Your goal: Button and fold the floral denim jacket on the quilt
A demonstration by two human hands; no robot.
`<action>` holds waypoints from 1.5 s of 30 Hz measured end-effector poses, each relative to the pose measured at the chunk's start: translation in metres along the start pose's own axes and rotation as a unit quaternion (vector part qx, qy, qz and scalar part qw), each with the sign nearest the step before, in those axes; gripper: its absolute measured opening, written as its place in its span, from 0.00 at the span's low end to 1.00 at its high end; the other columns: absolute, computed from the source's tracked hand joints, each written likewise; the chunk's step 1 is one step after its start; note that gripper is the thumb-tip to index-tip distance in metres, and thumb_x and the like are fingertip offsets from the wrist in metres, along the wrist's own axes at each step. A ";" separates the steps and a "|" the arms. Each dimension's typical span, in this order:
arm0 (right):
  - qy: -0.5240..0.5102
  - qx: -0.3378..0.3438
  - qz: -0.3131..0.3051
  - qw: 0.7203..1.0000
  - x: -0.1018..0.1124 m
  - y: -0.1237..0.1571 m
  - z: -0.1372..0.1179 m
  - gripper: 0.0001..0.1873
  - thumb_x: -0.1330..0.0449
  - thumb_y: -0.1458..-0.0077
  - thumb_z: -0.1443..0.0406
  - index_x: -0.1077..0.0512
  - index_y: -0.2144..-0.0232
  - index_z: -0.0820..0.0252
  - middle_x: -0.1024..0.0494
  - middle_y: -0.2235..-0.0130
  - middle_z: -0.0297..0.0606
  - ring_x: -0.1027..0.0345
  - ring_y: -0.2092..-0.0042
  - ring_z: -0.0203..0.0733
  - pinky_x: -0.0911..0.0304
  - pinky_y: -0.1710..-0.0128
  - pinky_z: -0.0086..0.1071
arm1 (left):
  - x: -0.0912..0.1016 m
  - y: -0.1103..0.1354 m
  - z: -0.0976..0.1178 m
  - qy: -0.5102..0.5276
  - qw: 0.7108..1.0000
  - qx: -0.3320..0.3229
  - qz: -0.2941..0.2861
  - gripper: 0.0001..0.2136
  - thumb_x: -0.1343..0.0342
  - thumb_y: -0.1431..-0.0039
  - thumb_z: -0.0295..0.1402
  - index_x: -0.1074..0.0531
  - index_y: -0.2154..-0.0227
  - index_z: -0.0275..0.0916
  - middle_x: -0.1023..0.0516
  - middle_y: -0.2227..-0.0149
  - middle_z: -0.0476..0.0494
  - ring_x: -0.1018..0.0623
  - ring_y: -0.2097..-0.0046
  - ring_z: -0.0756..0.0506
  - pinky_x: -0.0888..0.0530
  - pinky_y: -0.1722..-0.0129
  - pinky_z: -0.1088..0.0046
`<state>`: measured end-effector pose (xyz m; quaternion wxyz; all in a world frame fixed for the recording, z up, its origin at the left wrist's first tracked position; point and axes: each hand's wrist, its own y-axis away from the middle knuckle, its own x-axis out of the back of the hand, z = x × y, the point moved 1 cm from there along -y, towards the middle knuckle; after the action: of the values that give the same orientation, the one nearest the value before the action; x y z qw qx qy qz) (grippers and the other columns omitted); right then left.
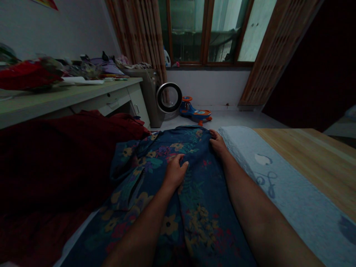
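Observation:
A dark blue garment with a yellow and red flower print (194,207) lies spread out in front of me on a pale blue sheet (280,185). My left hand (174,171) rests on the middle of the garment with its fingers curled, pinching a fold of the cloth. My right hand (217,142) reaches to the garment's far edge and its fingers close over that edge. Both forearms stretch across the fabric.
A dark red blanket (50,163) lies heaped at the left. Behind it is a pale desk (91,92) piled with clutter. A bare wooden board (314,155) shows at the right. A washing machine (162,97) and a toy ride-on car (196,111) stand below the window.

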<state>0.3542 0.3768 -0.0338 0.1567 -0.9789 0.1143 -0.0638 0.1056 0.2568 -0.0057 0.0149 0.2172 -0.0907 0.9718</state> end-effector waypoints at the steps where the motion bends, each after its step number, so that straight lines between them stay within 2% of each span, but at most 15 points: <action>1: 0.011 -0.002 0.003 1.000 0.001 -0.001 0.002 0.34 0.47 0.65 0.70 0.30 0.50 0.56 0.22 0.52 0.37 0.28 0.51 0.45 0.32 0.49 0.40 | -0.001 -0.001 -0.002 0.002 1.000 0.009 -0.005 0.15 0.43 0.46 0.28 0.27 0.55 0.37 0.21 0.53 0.39 0.23 0.50 0.41 0.30 0.48 0.64; 5: 0.113 -0.007 -0.004 0.994 0.002 -0.002 0.006 0.28 0.48 0.61 0.70 0.26 0.55 0.57 0.20 0.62 0.35 0.27 0.60 0.42 0.30 0.54 0.39 | -0.004 -0.004 -0.008 0.022 0.997 0.076 0.004 0.18 0.46 0.45 0.24 0.30 0.51 0.36 0.24 0.48 0.36 0.25 0.46 0.42 0.31 0.46 0.65; 10: 0.227 0.030 -0.004 0.973 0.003 0.000 0.002 0.27 0.49 0.56 0.71 0.24 0.54 0.58 0.21 0.53 0.38 0.30 0.50 0.45 0.37 0.45 0.42 | 0.000 -0.002 -0.001 -0.009 0.990 0.136 -0.038 0.16 0.50 0.41 0.25 0.31 0.50 0.36 0.24 0.49 0.35 0.24 0.48 0.42 0.28 0.49 0.66; 13: 0.362 0.063 0.010 0.930 0.002 0.003 -0.006 0.29 0.48 0.54 0.72 0.26 0.49 0.58 0.27 0.43 0.40 0.37 0.41 0.49 0.45 0.39 0.46 | 0.004 0.005 0.009 -0.173 0.981 0.077 -0.038 0.17 0.50 0.41 0.26 0.31 0.48 0.34 0.25 0.49 0.33 0.25 0.47 0.38 0.30 0.47 0.60; 15: 0.413 0.078 0.000 0.908 -0.002 0.006 -0.011 0.30 0.48 0.51 0.72 0.29 0.45 0.58 0.32 0.38 0.40 0.42 0.38 0.50 0.48 0.38 0.47 | 0.003 0.010 0.014 -0.288 0.958 -0.005 -0.010 0.23 0.49 0.45 0.23 0.32 0.45 0.36 0.31 0.41 0.32 0.31 0.41 0.35 0.34 0.42 0.55; 16: 0.427 0.081 -0.015 0.900 -0.004 0.007 -0.013 0.29 0.48 0.49 0.71 0.31 0.43 0.58 0.34 0.37 0.40 0.44 0.37 0.50 0.48 0.38 0.47 | 0.002 0.013 0.015 -0.326 0.944 -0.050 -0.004 0.26 0.49 0.47 0.21 0.33 0.43 0.39 0.36 0.37 0.35 0.36 0.37 0.35 0.38 0.39 0.53; 18: 0.453 0.071 -0.060 0.887 -0.009 0.011 -0.016 0.27 0.49 0.43 0.67 0.33 0.41 0.56 0.36 0.36 0.40 0.47 0.35 0.50 0.49 0.38 0.49 | -0.003 0.016 0.014 -0.358 0.924 -0.129 -0.043 0.30 0.51 0.48 0.19 0.35 0.40 0.43 0.43 0.33 0.42 0.44 0.33 0.36 0.44 0.36 0.53; 21: 0.495 0.021 -0.138 0.858 -0.015 0.018 -0.016 0.25 0.50 0.37 0.59 0.36 0.39 0.53 0.39 0.34 0.40 0.51 0.33 0.54 0.51 0.39 0.57 | -0.008 0.018 0.012 -0.356 0.909 -0.165 -0.141 0.30 0.56 0.45 0.18 0.36 0.40 0.44 0.37 0.36 0.42 0.37 0.36 0.41 0.38 0.38 0.58; 24: 0.519 -0.015 -0.177 0.836 -0.017 0.021 -0.015 0.26 0.51 0.36 0.54 0.38 0.38 0.52 0.44 0.32 0.40 0.56 0.32 0.57 0.54 0.40 0.63 | -0.007 0.019 0.016 -0.368 0.907 -0.143 -0.144 0.26 0.56 0.43 0.20 0.33 0.43 0.43 0.28 0.45 0.39 0.29 0.44 0.41 0.31 0.46 0.62; 27: 0.509 -0.009 -0.176 0.843 -0.015 0.019 -0.014 0.27 0.49 0.37 0.54 0.38 0.38 0.53 0.44 0.32 0.41 0.55 0.32 0.57 0.53 0.39 0.60 | -0.004 0.020 0.025 -0.380 0.909 -0.127 -0.116 0.18 0.54 0.38 0.26 0.30 0.47 0.42 0.26 0.51 0.39 0.26 0.49 0.40 0.30 0.48 0.62; 30: 0.480 0.019 -0.127 0.868 -0.010 0.015 -0.015 0.24 0.49 0.37 0.59 0.36 0.40 0.56 0.37 0.36 0.43 0.45 0.36 0.49 0.47 0.38 0.47 | -0.002 0.020 0.028 -0.370 0.921 -0.097 -0.078 0.13 0.55 0.33 0.35 0.29 0.52 0.40 0.26 0.53 0.38 0.25 0.52 0.40 0.30 0.50 0.63; 33: 0.492 0.015 -0.084 0.866 -0.004 0.013 -0.014 0.23 0.53 0.36 0.64 0.35 0.41 0.58 0.31 0.40 0.44 0.39 0.39 0.45 0.44 0.41 0.39 | -0.002 0.019 0.026 -0.353 0.932 -0.065 -0.054 0.12 0.53 0.34 0.36 0.30 0.52 0.39 0.26 0.53 0.39 0.24 0.53 0.41 0.28 0.54 0.65; 36: 0.516 -0.004 -0.108 0.850 -0.003 0.015 -0.011 0.20 0.51 0.36 0.61 0.31 0.45 0.57 0.31 0.40 0.45 0.39 0.40 0.49 0.44 0.42 0.43 | -0.001 0.018 0.022 -0.341 0.937 -0.045 -0.069 0.14 0.50 0.37 0.30 0.32 0.49 0.41 0.27 0.50 0.39 0.24 0.52 0.41 0.27 0.56 0.66; 39: 0.523 -0.013 -0.120 0.844 -0.004 0.018 -0.010 0.21 0.51 0.36 0.58 0.32 0.45 0.57 0.34 0.37 0.45 0.43 0.37 0.52 0.47 0.41 0.49 | 0.001 0.016 0.018 -0.320 0.943 -0.033 -0.083 0.16 0.48 0.39 0.28 0.33 0.48 0.41 0.27 0.48 0.39 0.24 0.49 0.41 0.28 0.53 0.66; 45: 0.513 -0.011 -0.089 0.854 -0.008 0.016 -0.021 0.27 0.48 0.39 0.60 0.38 0.38 0.51 0.30 0.40 0.42 0.41 0.40 0.52 0.46 0.42 0.49 | 0.006 0.012 0.017 -0.278 0.957 0.022 -0.082 0.18 0.46 0.40 0.31 0.33 0.47 0.40 0.22 0.51 0.39 0.22 0.51 0.39 0.28 0.51 0.63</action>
<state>0.3399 0.3574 -0.0196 0.0590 -0.8151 0.0912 -0.5690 0.1068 0.2420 0.0098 0.0638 0.4858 -0.0519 0.8702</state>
